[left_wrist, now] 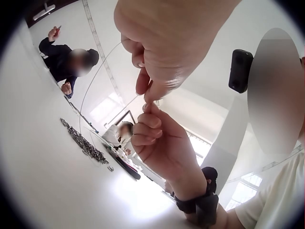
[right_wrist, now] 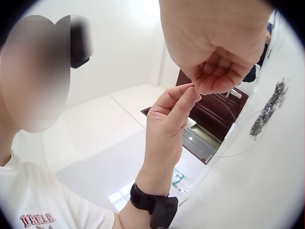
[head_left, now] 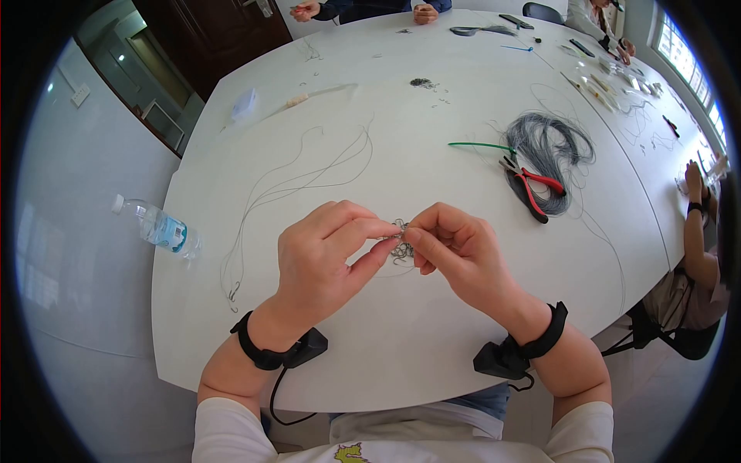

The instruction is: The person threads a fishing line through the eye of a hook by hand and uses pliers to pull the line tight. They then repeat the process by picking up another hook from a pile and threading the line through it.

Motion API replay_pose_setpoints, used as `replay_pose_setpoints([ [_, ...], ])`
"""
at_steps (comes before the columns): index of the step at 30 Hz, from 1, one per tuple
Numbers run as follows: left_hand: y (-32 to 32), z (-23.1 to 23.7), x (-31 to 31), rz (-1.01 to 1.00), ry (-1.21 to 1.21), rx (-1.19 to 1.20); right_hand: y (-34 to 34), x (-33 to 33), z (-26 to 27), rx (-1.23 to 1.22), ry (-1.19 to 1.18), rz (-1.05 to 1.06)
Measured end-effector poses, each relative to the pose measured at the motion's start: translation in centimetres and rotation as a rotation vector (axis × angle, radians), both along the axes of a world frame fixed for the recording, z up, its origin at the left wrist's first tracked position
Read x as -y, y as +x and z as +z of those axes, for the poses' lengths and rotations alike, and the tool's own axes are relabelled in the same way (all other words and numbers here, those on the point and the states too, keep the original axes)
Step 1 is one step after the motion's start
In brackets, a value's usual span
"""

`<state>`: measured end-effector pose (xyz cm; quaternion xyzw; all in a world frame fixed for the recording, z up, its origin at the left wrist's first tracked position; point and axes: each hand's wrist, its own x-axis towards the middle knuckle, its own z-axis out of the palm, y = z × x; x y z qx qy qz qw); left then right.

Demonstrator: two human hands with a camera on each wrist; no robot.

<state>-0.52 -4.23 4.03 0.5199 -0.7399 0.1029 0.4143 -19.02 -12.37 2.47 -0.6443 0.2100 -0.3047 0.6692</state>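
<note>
Fingertip to fingertip, my left hand (head_left: 320,251) and right hand (head_left: 463,251) meet above the table near its front edge. Both pinch a thin line (left_wrist: 82,93), which loops out from the fingers in the left wrist view; any small piece between the fingertips is hidden. Below them lies a pile of small metal fish hooks (head_left: 402,253), seen from the side as a dark heap (right_wrist: 268,109) in the right wrist view. To the left, several long lines (head_left: 266,190) lie loosely, with hooks (head_left: 233,295) at their near ends.
On the right lie a coiled grey line bundle (head_left: 552,139), a green cable tie (head_left: 475,144) and red-handled pliers (head_left: 534,199). A water bottle (head_left: 162,228) lies at the left edge. Farther back are a second hook pile (head_left: 421,82) and a tool with a pale handle (head_left: 297,100). Other people sit around the table.
</note>
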Motion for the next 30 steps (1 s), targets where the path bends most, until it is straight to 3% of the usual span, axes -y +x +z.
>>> replay_pose_setpoints([
  [5,0.03,0.52,-0.48,0.041,0.173,-0.135,0.09,0.01,-0.06,-0.018,-0.058,-0.012],
  [12,0.00,0.40,-0.43,-0.005,0.208,-0.180,0.12,-0.03,-0.26,-0.049,-0.140,-0.017],
  [15,0.20,0.42,-0.56,-0.027,0.295,-0.260,0.14,-0.06,-0.15,-0.062,-0.159,-0.016],
  [17,0.16,0.65,-0.67,-0.067,0.430,-0.442,0.15,-0.06,-0.10,-0.065,-0.163,-0.015],
  [30,-0.02,-0.06,-0.48,-0.026,0.322,-0.392,0.57,0.01,-0.70,-0.037,0.012,-0.001],
])
